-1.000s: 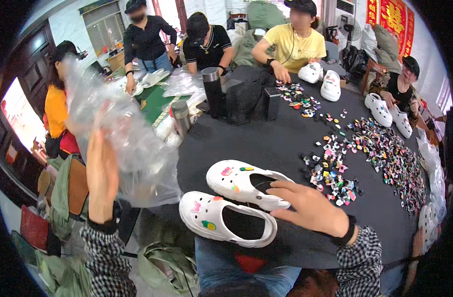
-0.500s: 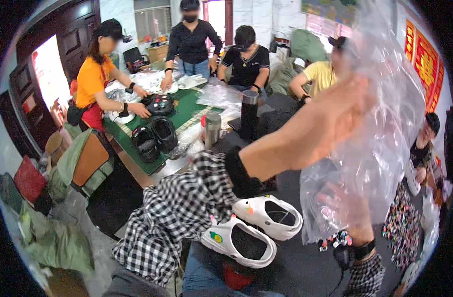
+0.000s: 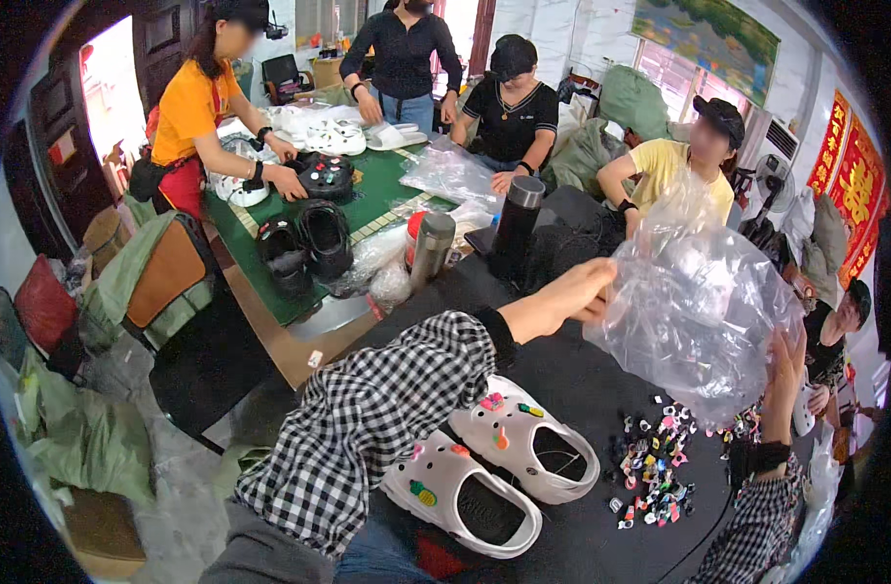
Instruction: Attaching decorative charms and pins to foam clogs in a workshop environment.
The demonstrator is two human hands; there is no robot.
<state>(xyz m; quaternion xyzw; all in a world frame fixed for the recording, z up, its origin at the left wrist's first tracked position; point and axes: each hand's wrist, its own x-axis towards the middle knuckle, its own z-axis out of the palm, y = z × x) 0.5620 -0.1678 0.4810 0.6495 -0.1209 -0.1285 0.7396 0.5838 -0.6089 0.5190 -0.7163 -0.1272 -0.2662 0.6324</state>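
with the left hand (image 3: 565,298), a clear plastic bag (image 3: 699,307) is gripped at its left edge; its right edge is met by the right hand (image 3: 784,384), though whether it is pinched there cannot be told. the bag is held up over a black table (image 3: 574,378), where two white clogs (image 3: 462,494) are set side by side near loose colorful charms (image 3: 655,462). beyond, a black clog (image 3: 326,178) is touched by a co-worker in orange (image 3: 185,127).

Clear bag (image 3: 704,311) swung from left to right; right hand (image 3: 784,368) from clog (image 3: 504,428) to bag.
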